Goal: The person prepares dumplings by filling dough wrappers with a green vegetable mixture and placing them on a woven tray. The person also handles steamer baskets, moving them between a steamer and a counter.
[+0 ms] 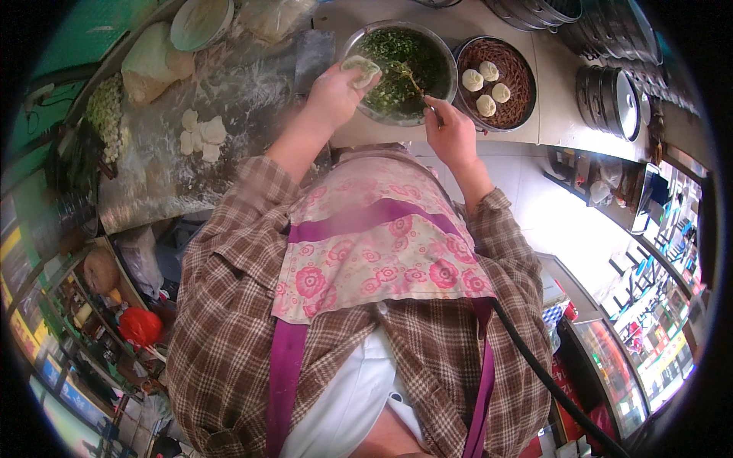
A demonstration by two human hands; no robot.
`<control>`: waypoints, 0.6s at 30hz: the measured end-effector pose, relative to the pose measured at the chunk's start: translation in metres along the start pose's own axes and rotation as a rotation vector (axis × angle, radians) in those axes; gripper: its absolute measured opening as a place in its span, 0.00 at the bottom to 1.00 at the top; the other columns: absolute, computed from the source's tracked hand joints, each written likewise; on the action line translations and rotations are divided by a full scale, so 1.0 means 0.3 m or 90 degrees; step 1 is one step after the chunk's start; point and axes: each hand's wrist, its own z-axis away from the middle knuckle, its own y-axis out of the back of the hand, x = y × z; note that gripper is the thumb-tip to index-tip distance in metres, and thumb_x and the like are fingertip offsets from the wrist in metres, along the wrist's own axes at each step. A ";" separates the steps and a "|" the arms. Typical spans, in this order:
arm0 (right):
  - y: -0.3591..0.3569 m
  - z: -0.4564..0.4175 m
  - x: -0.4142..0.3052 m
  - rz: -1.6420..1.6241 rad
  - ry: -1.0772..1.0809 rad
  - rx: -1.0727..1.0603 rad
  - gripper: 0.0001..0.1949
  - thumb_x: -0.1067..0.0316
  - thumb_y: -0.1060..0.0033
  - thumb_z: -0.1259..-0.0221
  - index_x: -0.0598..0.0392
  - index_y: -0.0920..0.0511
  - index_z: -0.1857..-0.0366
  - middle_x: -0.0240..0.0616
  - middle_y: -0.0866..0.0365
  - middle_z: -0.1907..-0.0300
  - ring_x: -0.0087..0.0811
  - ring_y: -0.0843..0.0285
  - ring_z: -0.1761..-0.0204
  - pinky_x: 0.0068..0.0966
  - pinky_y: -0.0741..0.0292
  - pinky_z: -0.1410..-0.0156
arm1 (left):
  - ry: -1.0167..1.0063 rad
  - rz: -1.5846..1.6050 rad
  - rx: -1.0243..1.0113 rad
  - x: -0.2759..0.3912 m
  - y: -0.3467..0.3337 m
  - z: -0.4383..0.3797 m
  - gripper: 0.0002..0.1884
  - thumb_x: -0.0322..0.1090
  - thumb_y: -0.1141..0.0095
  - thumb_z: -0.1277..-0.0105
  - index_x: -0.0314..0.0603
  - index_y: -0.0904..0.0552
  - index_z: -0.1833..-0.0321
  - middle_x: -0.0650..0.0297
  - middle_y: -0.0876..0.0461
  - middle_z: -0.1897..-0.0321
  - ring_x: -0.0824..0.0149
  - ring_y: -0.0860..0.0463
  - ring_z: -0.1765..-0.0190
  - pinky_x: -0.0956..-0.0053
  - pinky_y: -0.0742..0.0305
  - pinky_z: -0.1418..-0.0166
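Observation:
A round dough wrapper (362,70) with some green filling on it rests in my left hand (337,98), at the left rim of a large metal bowl (452,86). Chopped green filling (395,48) fills much of that bowl. My right hand (449,127) grips the handle of a thin serving tool (413,81), whose tip is down at the filling. Just right of the bowl stands a round steamer tray (532,94) lined with brown matting (508,62). Several pleated buns (487,105) sit grouped on the matting.
Flattened dough pieces (203,134) lie on the floured worktop (154,183) at left. Behind them are a large dough mass (154,63), a pale bowl (201,24) and chopped vegetables (106,117). Stacked metal steamers (607,103) stand at far right.

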 end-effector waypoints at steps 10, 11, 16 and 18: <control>0.029 -0.132 -0.111 -0.493 -0.321 -0.123 0.15 0.60 0.40 0.28 0.58 0.16 0.48 0.40 0.11 0.55 0.26 0.15 0.55 0.23 0.21 0.48 | 0.165 0.052 -0.123 0.026 -0.128 0.096 0.16 0.28 0.53 0.23 0.32 0.28 0.36 0.54 0.20 0.45 0.58 0.17 0.43 0.64 0.18 0.38; 0.032 -0.138 -0.124 -0.560 -0.350 -0.130 0.15 0.60 0.39 0.28 0.60 0.16 0.47 0.40 0.11 0.56 0.24 0.15 0.56 0.22 0.21 0.48 | 0.168 0.041 -0.133 0.018 -0.133 0.100 0.15 0.29 0.52 0.23 0.34 0.28 0.36 0.55 0.19 0.45 0.59 0.16 0.44 0.64 0.17 0.39; 0.011 -0.139 -0.114 -0.564 -0.307 -0.123 0.13 0.65 0.37 0.30 0.64 0.18 0.51 0.33 0.13 0.61 0.18 0.19 0.62 0.18 0.23 0.55 | 0.143 -0.103 -0.075 -0.006 -0.148 0.105 0.15 0.31 0.50 0.22 0.37 0.26 0.36 0.59 0.18 0.47 0.63 0.16 0.46 0.66 0.17 0.41; 0.019 -0.141 -0.124 -0.498 -0.273 -0.130 0.11 0.67 0.37 0.30 0.64 0.18 0.52 0.31 0.14 0.64 0.17 0.19 0.63 0.17 0.24 0.58 | 0.143 -0.166 -0.061 -0.008 -0.145 0.107 0.15 0.32 0.49 0.22 0.38 0.26 0.36 0.60 0.18 0.48 0.65 0.15 0.48 0.69 0.17 0.43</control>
